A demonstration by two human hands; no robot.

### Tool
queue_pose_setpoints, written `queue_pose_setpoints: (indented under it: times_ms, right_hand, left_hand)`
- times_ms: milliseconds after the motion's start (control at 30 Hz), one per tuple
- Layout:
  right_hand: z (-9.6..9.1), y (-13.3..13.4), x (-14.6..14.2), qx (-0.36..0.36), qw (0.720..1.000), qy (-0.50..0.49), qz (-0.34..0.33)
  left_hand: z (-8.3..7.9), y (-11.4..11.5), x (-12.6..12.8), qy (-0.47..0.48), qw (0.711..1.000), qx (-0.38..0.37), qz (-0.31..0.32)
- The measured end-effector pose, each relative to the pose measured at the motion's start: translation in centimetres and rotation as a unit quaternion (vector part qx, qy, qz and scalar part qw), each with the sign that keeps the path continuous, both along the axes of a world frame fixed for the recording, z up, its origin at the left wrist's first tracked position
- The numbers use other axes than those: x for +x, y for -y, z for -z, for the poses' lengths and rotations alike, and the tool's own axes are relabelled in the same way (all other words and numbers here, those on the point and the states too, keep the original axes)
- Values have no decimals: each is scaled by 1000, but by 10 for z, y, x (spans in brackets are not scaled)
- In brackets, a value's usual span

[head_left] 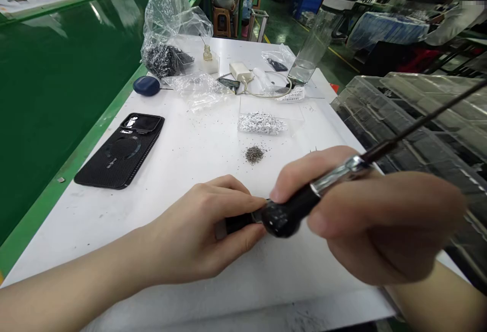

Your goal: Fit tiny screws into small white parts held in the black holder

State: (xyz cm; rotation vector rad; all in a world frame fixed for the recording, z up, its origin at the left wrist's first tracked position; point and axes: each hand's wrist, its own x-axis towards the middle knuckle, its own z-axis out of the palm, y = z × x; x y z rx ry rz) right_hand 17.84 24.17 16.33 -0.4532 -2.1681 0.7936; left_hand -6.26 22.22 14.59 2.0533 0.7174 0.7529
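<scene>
- L hand (201, 228) is pinching a small dark part (238, 223) betw. thumb & fingers, over the white table's (182, 154) near end;
- R hand (384, 220) is wrapping round a black-handled tool (281, 219), its round end sitting by the part; contact unclear;
- risk, I'm guessing: tool skidding if pinch is slackening; a knock scattering the tiny-bits heap (254, 154)

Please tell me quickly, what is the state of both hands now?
Left hand: closed, holding a small black part.
Right hand: closed, holding a black-and-silver tool.
</scene>
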Motion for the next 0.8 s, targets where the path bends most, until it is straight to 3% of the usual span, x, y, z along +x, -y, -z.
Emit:
queue_pose_setpoints:
  times_ms: [133, 267, 400, 533, 700, 800]
  right_hand:
    - [5, 0, -1, 15, 999, 36, -13]
    - [12, 2, -4, 22, 998, -61, 21]
    - [13, -1, -4, -1, 999, -26, -20]
    - [9, -4, -3, -16, 995, -94, 5]
    - [9, -5, -5, 16, 999, -18, -31]
    - [10, -6, -4, 16, 991, -117, 58]
  left_hand:
    - [1, 0, 1, 9, 1000, 6, -6]
    - [0, -1, 1, 4, 1000, -5, 10]
    - [0, -2, 2, 13, 1000, 3, 4]
    - [-1, -2, 1, -4, 1000, -2, 12]
    - [2, -1, -1, -1, 1000, -1, -4]
    - [9, 0, -3, -8, 1000, -4, -17]
